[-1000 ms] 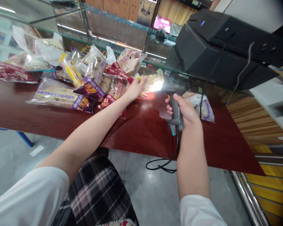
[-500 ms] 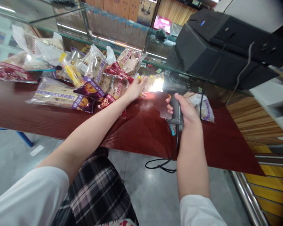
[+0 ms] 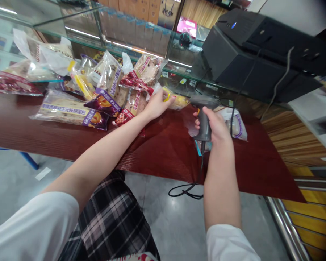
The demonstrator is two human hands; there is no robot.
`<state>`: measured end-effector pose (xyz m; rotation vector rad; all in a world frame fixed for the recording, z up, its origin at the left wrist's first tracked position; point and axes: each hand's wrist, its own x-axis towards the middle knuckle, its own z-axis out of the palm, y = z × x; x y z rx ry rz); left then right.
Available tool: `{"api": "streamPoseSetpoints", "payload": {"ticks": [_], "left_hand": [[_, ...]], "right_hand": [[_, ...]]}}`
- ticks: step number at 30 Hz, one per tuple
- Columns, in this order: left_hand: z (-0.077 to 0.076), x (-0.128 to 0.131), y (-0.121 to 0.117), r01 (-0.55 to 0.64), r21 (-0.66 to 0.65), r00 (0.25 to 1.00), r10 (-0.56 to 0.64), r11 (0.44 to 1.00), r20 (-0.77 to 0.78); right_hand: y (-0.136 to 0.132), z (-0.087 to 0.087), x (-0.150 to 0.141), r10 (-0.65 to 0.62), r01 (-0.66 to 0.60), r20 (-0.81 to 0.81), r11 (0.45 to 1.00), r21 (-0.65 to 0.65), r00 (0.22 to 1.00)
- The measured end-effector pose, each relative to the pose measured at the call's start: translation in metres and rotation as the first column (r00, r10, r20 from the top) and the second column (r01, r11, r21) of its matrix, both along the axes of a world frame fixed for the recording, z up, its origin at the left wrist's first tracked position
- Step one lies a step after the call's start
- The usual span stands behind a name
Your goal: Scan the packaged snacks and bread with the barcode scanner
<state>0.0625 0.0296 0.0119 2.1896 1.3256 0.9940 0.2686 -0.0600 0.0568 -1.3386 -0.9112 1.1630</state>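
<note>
My right hand [image 3: 216, 123] is wrapped round the grip of a dark grey barcode scanner [image 3: 205, 125], its head turned left and its black cable hanging over the table edge. Just left of the scanner head, my left hand [image 3: 159, 104] holds a small clear packet [image 3: 180, 102] with yellow contents by its left end. The scanner's light is not lit. Close behind my left hand lie bagged breads: one with a red label [image 3: 148, 70], another red-labelled one [image 3: 135, 102] partly under my wrist. Farther left are purple-labelled bread bags [image 3: 70, 110].
All this lies on a dark red wooden table [image 3: 163, 152]. A glass display case [image 3: 136, 40] runs along the back. Black machines [image 3: 260, 47] with hanging cables stand at the back right. A white-and-purple bag [image 3: 238, 125] lies right of my right hand.
The bright light from the scanner onto the packet has gone out. My left hand has turned slightly with the packet, and the packet's yellow contents show now. The right hand has barely shifted.
</note>
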Motion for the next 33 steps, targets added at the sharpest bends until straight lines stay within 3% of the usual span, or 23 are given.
{"api": "streamPoseSetpoints", "payload": {"ticks": [5,9,13,16,19,23,25,27,31,33], "left_hand": [[0.011,-0.002,-0.015,0.071,0.173,0.987,-0.044,0.982,-0.155],[0.016,-0.003,-0.023,0.214,0.221,0.937,-0.136,0.952,-0.321],[0.012,-0.001,-0.024,0.401,0.250,0.851,-0.257,0.881,-0.458],[0.005,0.000,-0.023,0.473,0.251,0.804,-0.297,0.844,-0.516],[-0.001,0.001,-0.022,0.473,0.226,0.785,-0.291,0.852,-0.547],[-0.003,0.003,-0.023,0.283,0.251,0.849,-0.120,0.926,-0.514],[-0.002,0.003,-0.024,0.233,0.272,0.866,-0.072,0.934,-0.495],[-0.001,0.004,-0.025,0.291,0.288,0.852,-0.110,0.912,-0.511],[-0.002,0.009,-0.027,0.514,0.272,0.755,-0.278,0.814,-0.594],[-0.005,0.012,-0.028,0.519,0.239,0.740,-0.291,0.821,-0.607]], "right_hand": [[0.003,0.000,0.007,-0.081,0.082,0.021,0.995,-0.049,0.997],[0.006,-0.002,0.013,-0.151,0.151,0.004,0.989,0.001,0.989],[0.008,-0.004,0.015,-0.181,0.182,-0.022,0.980,0.081,0.983],[0.009,-0.006,0.015,-0.168,0.172,-0.046,0.979,0.106,0.985],[0.011,-0.009,0.015,-0.162,0.167,-0.053,0.979,0.115,0.985],[0.012,-0.011,0.015,-0.161,0.165,-0.045,0.979,0.119,0.986],[0.012,-0.010,0.014,-0.165,0.169,-0.047,0.977,0.126,0.985],[0.012,-0.010,0.014,-0.172,0.177,-0.053,0.976,0.130,0.984],[0.011,-0.008,0.013,-0.179,0.186,-0.064,0.975,0.125,0.982],[0.012,-0.008,0.012,-0.185,0.192,-0.067,0.973,0.124,0.980]]}}
